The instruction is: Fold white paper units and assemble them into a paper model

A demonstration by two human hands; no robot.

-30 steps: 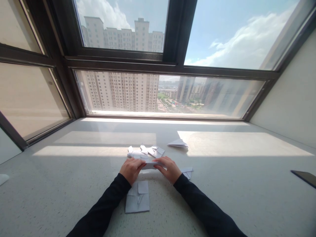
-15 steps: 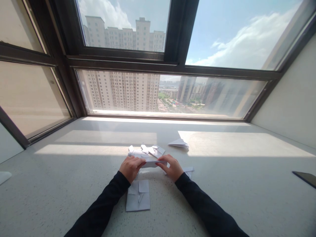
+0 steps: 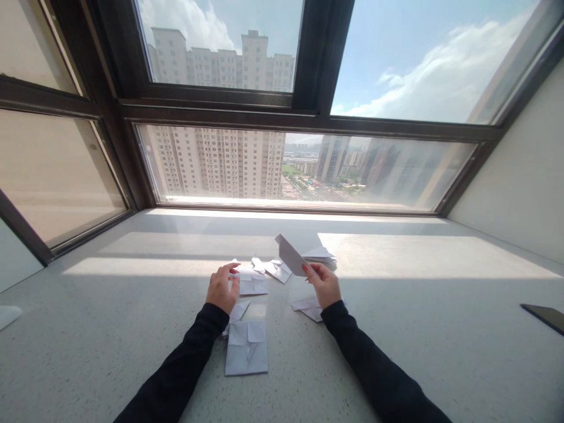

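My right hand (image 3: pixel 326 285) is closed on the corner of a folded sheet of paper (image 3: pixel 291 257), raised and tilted up to the left. My left hand (image 3: pixel 222 289) is beside a folded white paper piece (image 3: pixel 254 285) on the sill, its thumb and fingers apart with nothing plainly held. Whether its fingertips touch the paper behind them, I cannot tell. Smaller folded paper pieces (image 3: pixel 278 271) lie just beyond. Nearer me is a square folded paper (image 3: pixel 247 355) with flaps on top, and another folded piece (image 3: pixel 238 311) is partly under my left wrist.
Several folded papers (image 3: pixel 321 255) are stacked behind my right hand, and another folded piece (image 3: pixel 309 308) lies below it. A dark flat object (image 3: pixel 544 317) rests at the far right, a white object (image 3: pixel 7 315) at the far left. A window frame (image 3: pixel 299 208) borders the speckled sill.
My left hand has let go of the folded paper and moved slightly left. My right hand has carried that sheet up and to the right, uncovering pieces on the sill.
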